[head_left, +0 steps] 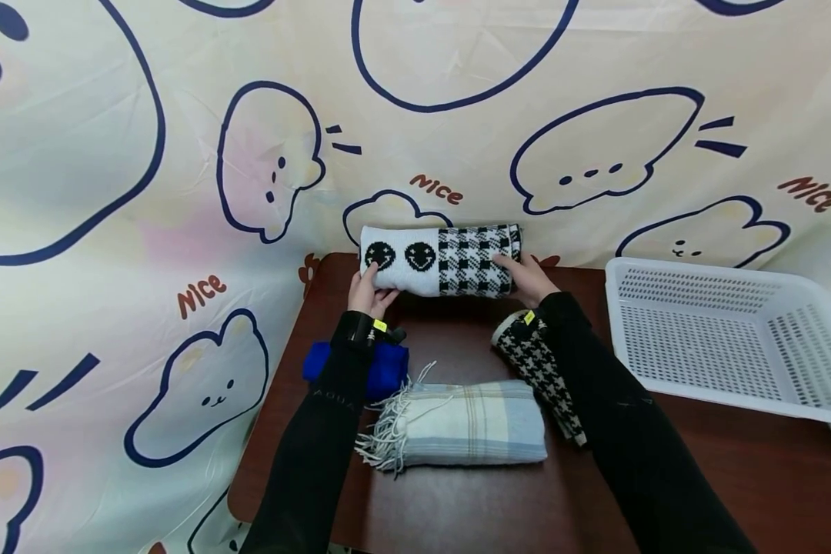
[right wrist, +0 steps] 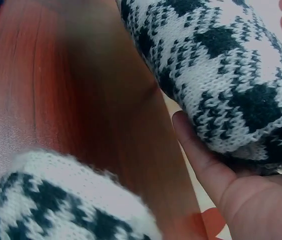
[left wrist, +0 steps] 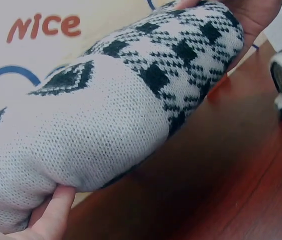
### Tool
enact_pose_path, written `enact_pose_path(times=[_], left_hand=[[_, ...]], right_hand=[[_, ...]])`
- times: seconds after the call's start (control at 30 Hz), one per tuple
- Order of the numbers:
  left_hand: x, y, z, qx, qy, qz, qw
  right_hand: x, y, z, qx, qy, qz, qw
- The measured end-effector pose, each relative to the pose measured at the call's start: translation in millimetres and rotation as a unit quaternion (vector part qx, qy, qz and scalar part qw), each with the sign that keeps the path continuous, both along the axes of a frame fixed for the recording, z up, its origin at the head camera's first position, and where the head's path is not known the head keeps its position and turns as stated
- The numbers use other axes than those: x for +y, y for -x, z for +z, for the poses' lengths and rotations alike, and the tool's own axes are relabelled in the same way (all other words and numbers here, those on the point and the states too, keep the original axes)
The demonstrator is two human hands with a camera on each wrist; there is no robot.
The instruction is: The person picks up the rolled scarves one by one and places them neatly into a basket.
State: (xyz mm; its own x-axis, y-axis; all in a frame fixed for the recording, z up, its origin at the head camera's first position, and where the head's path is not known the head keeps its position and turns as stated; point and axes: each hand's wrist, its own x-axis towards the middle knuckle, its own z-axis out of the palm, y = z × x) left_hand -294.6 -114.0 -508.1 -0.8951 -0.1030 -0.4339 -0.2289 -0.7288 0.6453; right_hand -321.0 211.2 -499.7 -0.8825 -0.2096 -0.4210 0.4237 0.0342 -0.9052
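Observation:
A rolled knit scarf [head_left: 457, 261], white with black smiley faces at one end and black-and-white check at the other, is held level above the table's back edge. My left hand [head_left: 369, 292] grips its white end, the thumb pressing into the knit in the left wrist view. At the checked end, my right hand [head_left: 532, 278] holds the roll between thumb and fingers; the right wrist view shows the palm [right wrist: 261, 205] beneath that end. Below the hands lies a folded pale blue and cream plaid scarf [head_left: 471, 423] with fringe at its left.
A houndstooth knit roll [head_left: 543, 377] lies partly under my right forearm. Behind my left forearm is a folded blue cloth [head_left: 388, 369]. The white perforated basket [head_left: 706, 388] stands at the right of the brown table [head_left: 457, 508]. A printed cloth [head_left: 415, 146] hangs behind.

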Motion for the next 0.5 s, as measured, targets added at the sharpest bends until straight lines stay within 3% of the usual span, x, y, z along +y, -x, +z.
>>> enact_pose_path(times=[0.23, 0.5], left_hand=[[8.8, -1.4, 7.4, 0.014, -0.004, -0.001, 0.9999], [21.1, -4.3, 15.4, 0.027, -0.009, 0.001, 0.9996]], right_hand=[[7.0, -12.3, 20.1, 0.016, 0.036, -0.001, 0.999], [22.4, -16.0, 16.6, 0.042, 0.049, 0.003, 0.998]])
